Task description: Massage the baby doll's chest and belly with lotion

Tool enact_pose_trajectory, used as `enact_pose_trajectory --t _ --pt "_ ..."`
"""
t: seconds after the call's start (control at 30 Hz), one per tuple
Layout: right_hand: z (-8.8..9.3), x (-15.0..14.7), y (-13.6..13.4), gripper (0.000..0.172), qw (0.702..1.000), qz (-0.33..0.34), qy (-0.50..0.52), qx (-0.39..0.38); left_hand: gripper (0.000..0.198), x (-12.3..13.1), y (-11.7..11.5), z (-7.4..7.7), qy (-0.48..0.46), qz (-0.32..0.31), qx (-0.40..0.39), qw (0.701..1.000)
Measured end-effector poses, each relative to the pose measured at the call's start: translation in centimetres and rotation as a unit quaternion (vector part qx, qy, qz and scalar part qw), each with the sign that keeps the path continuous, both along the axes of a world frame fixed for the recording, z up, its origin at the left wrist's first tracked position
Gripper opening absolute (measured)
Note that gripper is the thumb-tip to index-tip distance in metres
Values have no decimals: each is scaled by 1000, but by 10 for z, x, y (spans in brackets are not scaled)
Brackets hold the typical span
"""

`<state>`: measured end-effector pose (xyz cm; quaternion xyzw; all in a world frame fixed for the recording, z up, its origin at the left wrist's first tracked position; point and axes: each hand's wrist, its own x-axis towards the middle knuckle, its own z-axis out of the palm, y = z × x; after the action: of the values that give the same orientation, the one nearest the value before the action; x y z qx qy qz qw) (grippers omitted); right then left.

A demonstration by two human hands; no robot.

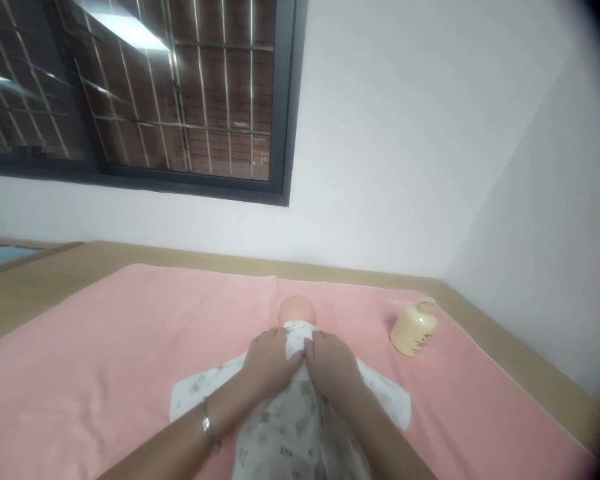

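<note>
A baby doll lies on its back on the pink mat, its bald round head (297, 311) pointing away from me. Over its body spreads a white printed baby gown (300, 423), with both sleeves laid out flat to the sides. My left hand (270, 360) is closed on the gown's upper left front, just below the collar. On the other side of the chest, my right hand (333, 363) grips the gown too. The two thumbs nearly meet in the middle. Cloth and hands hide the doll's body and arms.
A cream pump bottle (413, 329) stands on the pink mat (130, 347) to the right of the doll. The mat covers a wooden top (505, 333) with a wall behind it. A barred window (190, 100) is at the upper left.
</note>
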<state>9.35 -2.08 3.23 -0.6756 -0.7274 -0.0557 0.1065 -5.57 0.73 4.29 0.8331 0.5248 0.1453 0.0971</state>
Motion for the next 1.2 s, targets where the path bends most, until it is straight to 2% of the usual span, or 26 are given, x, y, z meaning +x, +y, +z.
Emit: enact_pose_trajectory --t 0.13,0.33,0.53,1.2 --pt "-2 3 10 34 993 -61 101 -15 45 -4 15 -6 -47 1 -48 998" --pt "-16 21 26 35 970 -57 237 -25 44 -3 15 -13 -57 15 -25 998" --pt "-27 26 29 37 965 -43 258 11 41 -5 17 -21 -111 20 -10 994" --pt "-25 24 28 35 963 -53 265 21 40 -5 16 -21 -129 20 -10 991"
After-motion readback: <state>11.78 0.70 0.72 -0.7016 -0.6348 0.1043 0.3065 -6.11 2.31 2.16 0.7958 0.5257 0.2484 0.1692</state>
